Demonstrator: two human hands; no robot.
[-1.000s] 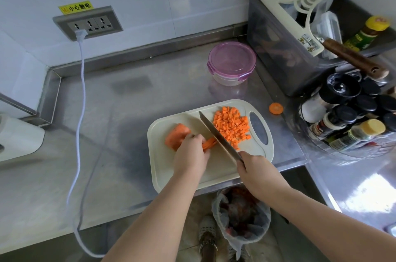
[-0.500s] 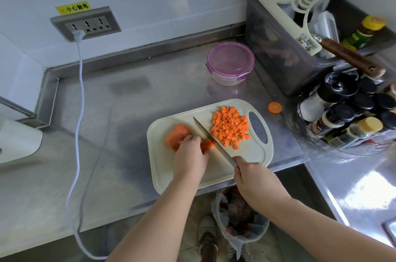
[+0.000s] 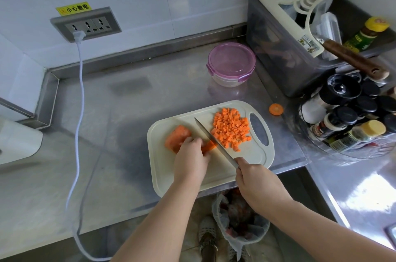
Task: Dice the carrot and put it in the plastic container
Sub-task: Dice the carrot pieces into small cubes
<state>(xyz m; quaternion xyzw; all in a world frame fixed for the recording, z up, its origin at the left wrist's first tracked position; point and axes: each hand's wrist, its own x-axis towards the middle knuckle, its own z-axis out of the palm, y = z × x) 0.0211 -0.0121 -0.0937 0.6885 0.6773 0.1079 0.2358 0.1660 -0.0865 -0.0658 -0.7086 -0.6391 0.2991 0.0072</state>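
A cream cutting board (image 3: 252, 161) lies at the steel counter's front edge. A pile of diced carrot (image 3: 231, 127) covers its right part. On its left lies a carrot chunk (image 3: 176, 138), and orange carrot strips (image 3: 209, 145) stick out from under my left hand (image 3: 190, 161), which holds them down with curled fingers. My right hand (image 3: 257, 182) grips the handle of a knife (image 3: 211, 140) whose blade sits against the strips' right end. The round plastic container (image 3: 231, 64) with a purple lid stands closed behind the board.
A carrot end slice (image 3: 276, 109) lies on the counter right of the board. A dark bin (image 3: 285, 47) of utensils and a rack of spice jars (image 3: 351, 116) stand at the right. A white cable (image 3: 79, 111) runs down from the wall socket. A bagged waste bin (image 3: 240, 216) stands below the counter edge.
The knife has shifted left from beside the diced pile onto the strips and its blade now lies lower. My right hand drew slightly back toward me. My left hand stayed on the strips.
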